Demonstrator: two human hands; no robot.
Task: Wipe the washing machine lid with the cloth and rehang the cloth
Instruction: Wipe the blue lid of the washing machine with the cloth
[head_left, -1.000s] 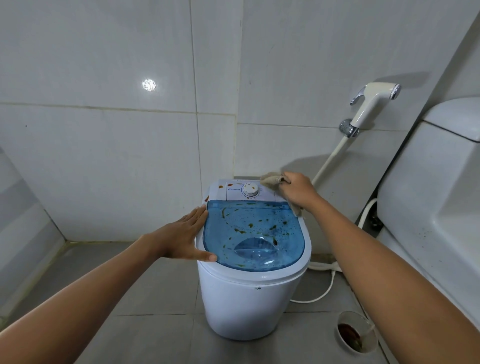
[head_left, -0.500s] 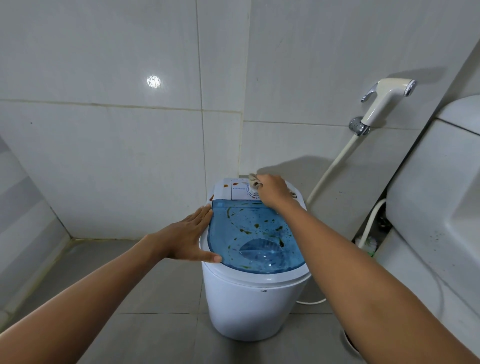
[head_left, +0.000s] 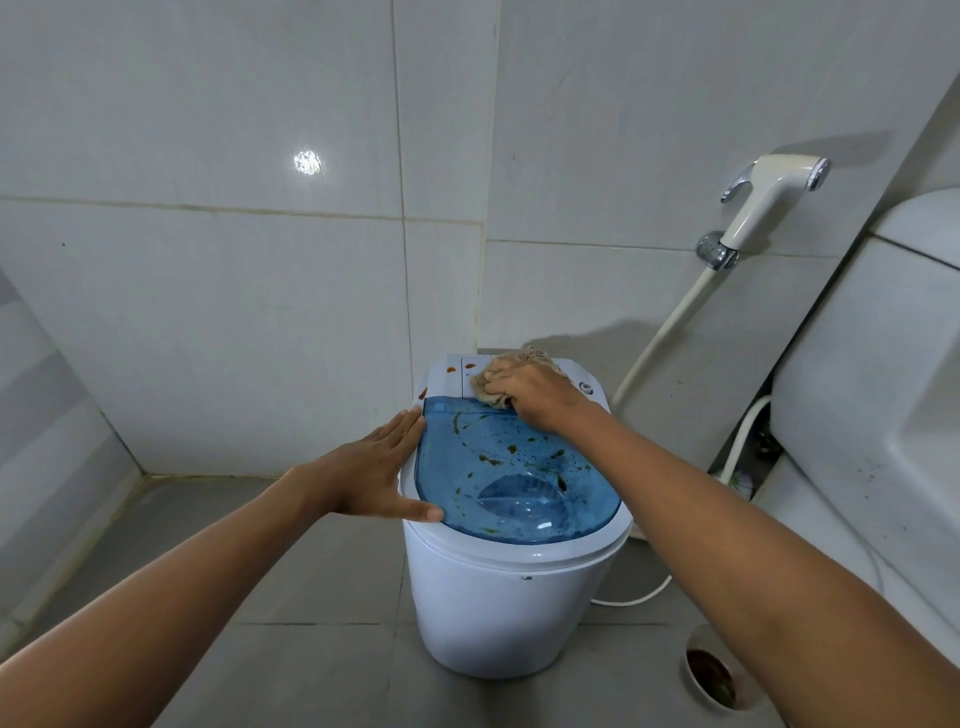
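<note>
A small white washing machine (head_left: 498, 613) stands on the tiled floor against the wall. Its blue see-through lid (head_left: 514, 478) is spattered with brown and green stains. My right hand (head_left: 535, 397) presses a beige cloth (head_left: 485, 387) onto the white control panel at the back of the lid, covering the dial. My left hand (head_left: 376, 475) lies flat with fingers spread against the lid's left rim, holding nothing.
A white bidet sprayer (head_left: 769, 197) hangs on the wall at the right, its hose running down behind the machine. A white toilet tank (head_left: 878, 364) fills the right edge. A floor drain (head_left: 714, 675) sits near the front right. Grey floor tiles lie at the left.
My right hand has slid the cloth leftward along the control panel, from its right end to over the dial. My left hand has stayed on the lid's left rim.
</note>
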